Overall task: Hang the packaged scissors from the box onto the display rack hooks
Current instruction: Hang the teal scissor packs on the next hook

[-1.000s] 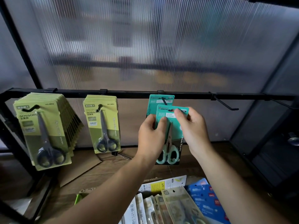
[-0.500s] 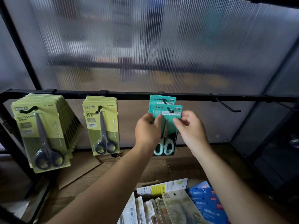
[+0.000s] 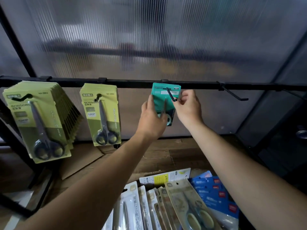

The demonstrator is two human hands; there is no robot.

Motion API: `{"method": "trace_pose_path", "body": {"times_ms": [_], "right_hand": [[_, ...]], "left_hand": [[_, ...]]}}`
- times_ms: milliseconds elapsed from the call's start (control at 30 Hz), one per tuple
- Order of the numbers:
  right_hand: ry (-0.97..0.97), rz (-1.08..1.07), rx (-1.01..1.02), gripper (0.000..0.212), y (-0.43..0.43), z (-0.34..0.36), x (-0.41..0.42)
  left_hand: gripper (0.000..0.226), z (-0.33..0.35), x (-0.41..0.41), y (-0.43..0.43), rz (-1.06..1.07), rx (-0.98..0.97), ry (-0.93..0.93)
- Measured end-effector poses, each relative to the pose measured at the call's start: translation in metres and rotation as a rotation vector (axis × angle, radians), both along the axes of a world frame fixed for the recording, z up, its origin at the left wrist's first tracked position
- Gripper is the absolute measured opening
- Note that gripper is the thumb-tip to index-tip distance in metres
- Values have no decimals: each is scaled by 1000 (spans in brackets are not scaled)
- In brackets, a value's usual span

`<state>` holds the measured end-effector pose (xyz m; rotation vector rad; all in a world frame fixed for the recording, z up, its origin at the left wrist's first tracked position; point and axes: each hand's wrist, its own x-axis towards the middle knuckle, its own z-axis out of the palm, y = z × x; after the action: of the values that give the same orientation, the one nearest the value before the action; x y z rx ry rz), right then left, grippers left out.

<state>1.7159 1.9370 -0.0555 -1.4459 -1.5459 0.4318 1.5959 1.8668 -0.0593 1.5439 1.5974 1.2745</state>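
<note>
Flat teal cardboard scissors pack (image 3: 159,101) on thin black wire hook (image 3: 170,95)

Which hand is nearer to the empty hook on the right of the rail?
Right. The right hand is just left of the empty hook; the left hand is farther left, gripping the teal scissors pack.

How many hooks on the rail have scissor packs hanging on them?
3: the far-left hook with a thick green stack, the next hook with a thinner green stack, and the middle hook with teal packs. The right hook is bare.
</note>
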Motion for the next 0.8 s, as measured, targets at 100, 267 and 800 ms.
{"method": "trace_pose_path", "body": {"times_ms": [100,267,800], "right_hand": [[-65,7,-120,47,-16,-8,9],[-222,24,-227,43,-69,-47,30],[-979,438,-907,51,-159,-86,67]], "left_hand": [[77,-5,-7,-13,54,-47,172],[64,-36,-4,-59,-36,-176,397],[16,-96,23,-117,-312,-786,436]]}}
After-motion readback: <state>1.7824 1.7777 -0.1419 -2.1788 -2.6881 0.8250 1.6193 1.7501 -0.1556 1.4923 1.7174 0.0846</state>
